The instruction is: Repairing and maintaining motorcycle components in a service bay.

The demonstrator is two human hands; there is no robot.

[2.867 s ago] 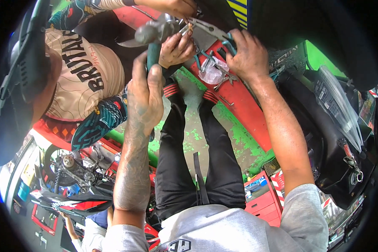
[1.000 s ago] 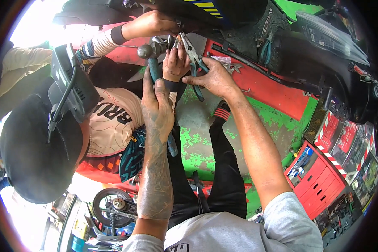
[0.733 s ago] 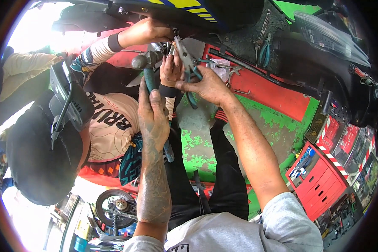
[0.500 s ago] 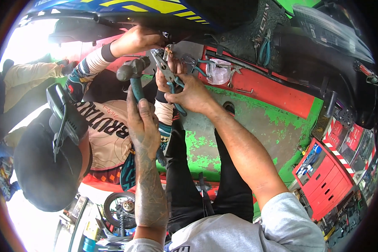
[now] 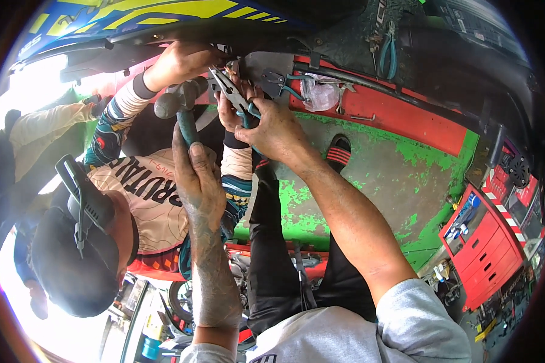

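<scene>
My left hand [image 5: 201, 178] is wrapped round the teal handle of a hammer [image 5: 180, 97], whose dark metal head points up and away from me. In my right hand [image 5: 275, 130] are long-jawed pliers [image 5: 227, 88] with teal handles, their tips reaching up and to the left. A co-worker crouches on the left; their one hand [image 5: 184, 60] works at the underside of the motorcycle [image 5: 181, 18], close to the plier tips. The co-worker's other hand [image 5: 229, 115] is just behind my pliers, partly covered by them. What the plier tips touch is too small to make out.
Another pair of teal-handled pliers [image 5: 292, 85] and a clear plastic bag [image 5: 321, 94] lie on the red lift platform [image 5: 406, 130], near an L-shaped hex key [image 5: 363, 117]. More pliers [image 5: 389, 54] rest against the motorcycle. A red tool cabinet [image 5: 484, 248] stands at the right.
The hammer and the plier tips have shifted slightly left and up in the picture. The view itself has moved a little, and a striped sandal shows more on the floor.
</scene>
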